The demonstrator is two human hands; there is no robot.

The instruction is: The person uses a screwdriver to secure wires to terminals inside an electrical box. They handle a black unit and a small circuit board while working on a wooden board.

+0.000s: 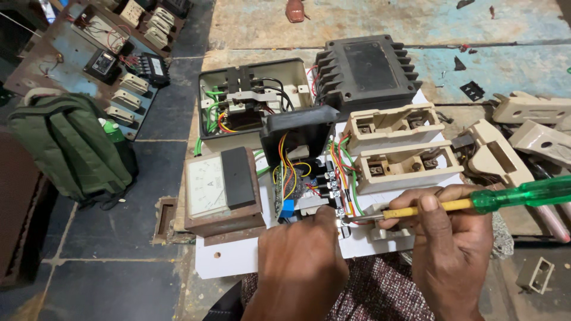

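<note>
Green-handled screwdriver (476,203): grasped in my right hand (449,238), fingers (425,201) wrapped round the yellow-sleeved shaft near the handle, which sticks out to the right past my knuckles. Its metal tip points left and meets the terminal block (337,196), just beyond my left fingertips.

Left hand (300,261): pressed down at the near edge of the terminal block, fingertips curled over and hidden from me; I cannot tell whether they pinch anything or only steady the part.

Coloured wires (344,172): orange, green, red and yellow, running from the terminal block away from my fingers into the open black meter housing (295,134).

White board (229,261): the surface under both hands, carrying every part listed here.

Cream fuse carriers (398,145): two, stacked just beyond my right fingers.

Analogue meter (206,187): white dial in a brown box, to the left of my left hand.

Black enclosure (253,101): lid off, wiring exposed, farther out beyond the meter.

Ribbed black cover (366,68): beside that enclosure, farthest from my fingers.

Green backpack (68,145): on the floor, well apart to the left.
</note>
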